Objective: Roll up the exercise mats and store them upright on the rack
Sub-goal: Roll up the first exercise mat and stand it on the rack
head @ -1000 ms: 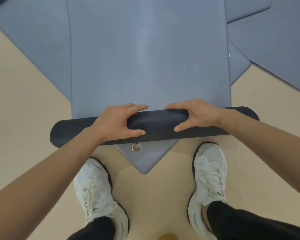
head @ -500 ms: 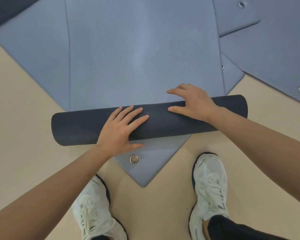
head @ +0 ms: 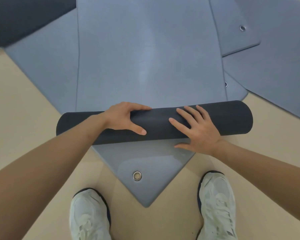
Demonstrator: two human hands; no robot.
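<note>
Beige floor surrounds the unrolled mat, which stretches away from you. The roll sits at its near end, long axis left to right. Your left hand clasps it, fingers curled over the far side, thumb on the near side. Your right hand presses flat on top, fingers straight and spread. The remaining mat lies beyond both hands, so the push likely goes straight forward.

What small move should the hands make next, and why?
Probably push the roll one turn forward: the left hand grips it, the right hand lies flat on it, and much mat lies unrolled ahead.
</note>
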